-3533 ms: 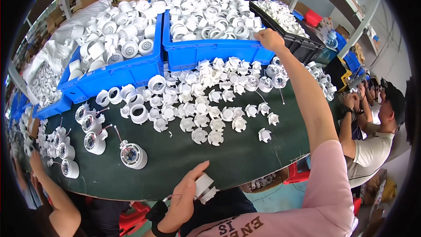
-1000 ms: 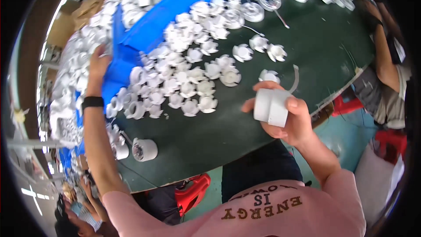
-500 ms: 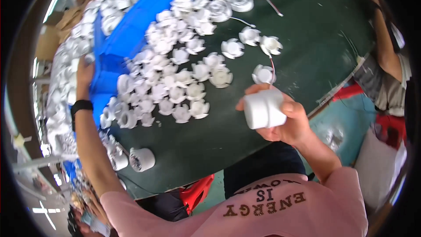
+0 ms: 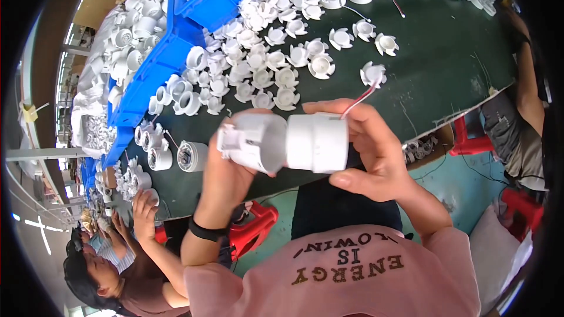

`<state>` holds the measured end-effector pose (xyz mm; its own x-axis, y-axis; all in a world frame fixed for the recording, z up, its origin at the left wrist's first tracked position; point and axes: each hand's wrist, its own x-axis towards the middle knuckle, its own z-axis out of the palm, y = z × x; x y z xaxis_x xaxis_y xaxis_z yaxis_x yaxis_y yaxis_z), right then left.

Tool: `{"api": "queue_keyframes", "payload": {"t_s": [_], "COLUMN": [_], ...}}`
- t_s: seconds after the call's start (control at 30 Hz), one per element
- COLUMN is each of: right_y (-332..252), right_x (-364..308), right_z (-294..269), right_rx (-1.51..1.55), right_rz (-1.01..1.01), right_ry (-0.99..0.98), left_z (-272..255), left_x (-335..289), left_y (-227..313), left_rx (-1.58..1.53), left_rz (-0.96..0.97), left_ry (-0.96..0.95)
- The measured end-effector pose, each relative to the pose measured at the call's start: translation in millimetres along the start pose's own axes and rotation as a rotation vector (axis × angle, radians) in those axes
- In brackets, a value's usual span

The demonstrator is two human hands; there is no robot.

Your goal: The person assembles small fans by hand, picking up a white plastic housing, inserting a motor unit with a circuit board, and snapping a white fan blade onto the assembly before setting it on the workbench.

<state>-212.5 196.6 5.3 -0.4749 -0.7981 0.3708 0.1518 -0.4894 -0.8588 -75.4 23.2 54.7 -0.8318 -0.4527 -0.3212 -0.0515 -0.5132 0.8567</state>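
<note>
left hand (image 4: 228, 179) grips cup (image 4: 254, 142) | right hand (image 4: 379, 155) curled around wired cylinder (image 4: 317, 142)

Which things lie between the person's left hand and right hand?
Two white parts, as the head view shows: an open-mouthed housing in the left hand, its mouth facing a stepped cylinder with thin wires in the right hand.
</note>
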Motion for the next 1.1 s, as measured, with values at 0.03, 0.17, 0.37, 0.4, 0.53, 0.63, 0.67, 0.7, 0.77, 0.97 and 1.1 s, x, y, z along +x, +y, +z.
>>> {"api": "queue_keyframes", "payload": {"t_s": [0.03, 0.17, 0.37, 0.4, 0.53, 0.63, 0.67, 0.7, 0.77, 0.97, 1.1], "right_y": [-2, -12, -10, -10, -10, -10, -10, -11, -14, -18, -20], "right_x": [2, -10, -26, -27, -28, -28, -28, -28, -26, -23, 0], "right_z": [-2, 0, 12, 12, 12, 12, 11, 10, 8, 5, 7], "right_rx": [-0.202, -0.531, -0.57, -0.602, -0.694, -0.735, -0.738, -0.721, -0.721, -0.91, -0.937], "right_rz": [-0.059, -0.072, -0.102, -0.137, -0.207, -0.209, -0.21, -0.201, -0.198, -0.132, -0.213], "right_ry": [-0.063, -0.189, -0.127, -0.142, -0.194, -0.213, -0.213, -0.213, -0.216, -0.121, -0.299], "left_z": [15, 26, 31, 31, 29, 34, 36, 34, 27, 27, 33], "left_x": [-8, -18, -30, -31, -34, -33, -33, -33, -33, -37, -24], "left_y": [-12, -36, -57, -57, -58, -57, -56, -58, -64, -61, -67], "left_rx": [0.04, 0.262, 0.342, 0.339, 0.462, 0.429, 0.454, 0.452, 0.541, 0.429, 0.436], "left_rz": [0.042, 0.171, 0.154, 0.156, 0.158, 0.103, 0.086, 0.089, 0.127, 0.313, 0.324], "left_ry": [0.073, 0.085, 0.18, 0.181, 0.195, 0.194, 0.199, 0.196, 0.168, -0.005, 0.136]}}
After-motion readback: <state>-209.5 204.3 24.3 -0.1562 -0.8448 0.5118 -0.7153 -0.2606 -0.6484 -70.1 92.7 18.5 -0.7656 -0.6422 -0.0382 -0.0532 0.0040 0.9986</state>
